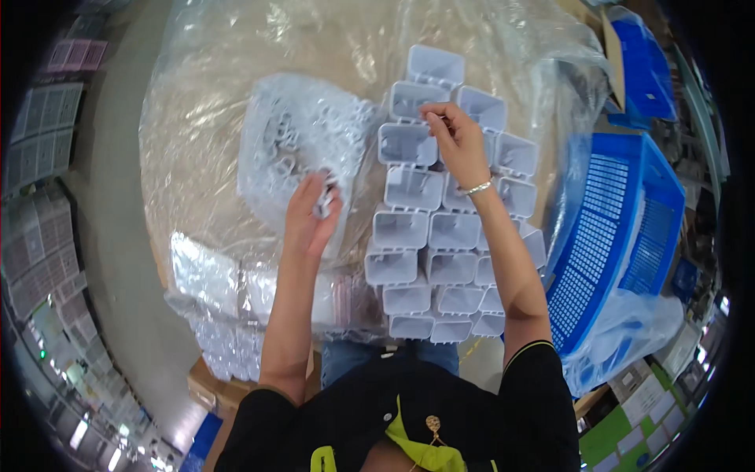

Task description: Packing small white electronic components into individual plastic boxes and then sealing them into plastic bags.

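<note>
My left hand [308, 214] is closed around a few small white plastic pieces [323, 204], at the near edge of an opened clear plastic bag [258, 177]. More loose white pieces [286, 135] lie heaped in the bag; their exact shape is too small to make out. To the right stand several rows of white open-topped plastic bins [412, 189], packed close together. Over the far bins hovers my right hand [461, 140], thumb and fingertips pinched together. Whatever those fingertips hold, if anything, cannot be seen.
Clear plastic sheeting [204, 102] covers the worktable. Clear-wrapped flat packs [204, 275] lie at its near left. Right of the table stands a blue perforated crate [590, 228] with film over its near end. A cardboard box [216, 385] sits at the lower left.
</note>
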{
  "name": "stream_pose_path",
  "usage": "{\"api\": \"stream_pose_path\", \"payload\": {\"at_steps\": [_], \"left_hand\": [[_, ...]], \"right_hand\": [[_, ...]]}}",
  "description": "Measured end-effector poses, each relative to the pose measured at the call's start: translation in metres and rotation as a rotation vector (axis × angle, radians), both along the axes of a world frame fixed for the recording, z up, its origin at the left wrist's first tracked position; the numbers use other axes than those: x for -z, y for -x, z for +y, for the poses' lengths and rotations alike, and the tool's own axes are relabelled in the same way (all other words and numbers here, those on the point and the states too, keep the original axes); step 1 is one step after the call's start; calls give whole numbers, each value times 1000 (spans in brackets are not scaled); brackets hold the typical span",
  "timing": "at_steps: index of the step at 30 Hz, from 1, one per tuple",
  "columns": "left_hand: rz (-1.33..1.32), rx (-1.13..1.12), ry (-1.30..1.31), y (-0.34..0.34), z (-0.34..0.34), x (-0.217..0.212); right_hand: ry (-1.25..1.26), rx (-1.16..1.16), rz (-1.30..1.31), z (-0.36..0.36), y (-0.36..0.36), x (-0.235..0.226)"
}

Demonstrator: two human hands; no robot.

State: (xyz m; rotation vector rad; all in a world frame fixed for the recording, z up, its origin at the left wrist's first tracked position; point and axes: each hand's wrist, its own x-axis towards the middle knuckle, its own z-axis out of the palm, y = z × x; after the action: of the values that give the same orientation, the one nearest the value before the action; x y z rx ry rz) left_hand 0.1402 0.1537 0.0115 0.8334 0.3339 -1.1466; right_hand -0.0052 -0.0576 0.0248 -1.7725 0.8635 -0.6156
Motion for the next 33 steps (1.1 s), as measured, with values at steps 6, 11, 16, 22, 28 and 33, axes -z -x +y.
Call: {"api": "stream_pose_path", "payload": {"at_steps": [6,11,16,22,28,33], "left_hand": [[-135,116,5,17,-33,-18],[-181,124,18,27,-39,-28],[-259,159,-8,30,-35,-30],[-127,49,8,31,-27,-33],[-72,-156,3,-1,7,7],[-143,-244,-85,-36,12,49]], "right_hand": [[-606,-297,-286,55,-16,-6],[-623,-208,-328,62,-11,-6],[-601,-130,-356,67,-8,-8],[-286,86,-234,26,-2,5],[320,291,7,-75,-20,22],[723,228,224,-87,-7,15]]}}
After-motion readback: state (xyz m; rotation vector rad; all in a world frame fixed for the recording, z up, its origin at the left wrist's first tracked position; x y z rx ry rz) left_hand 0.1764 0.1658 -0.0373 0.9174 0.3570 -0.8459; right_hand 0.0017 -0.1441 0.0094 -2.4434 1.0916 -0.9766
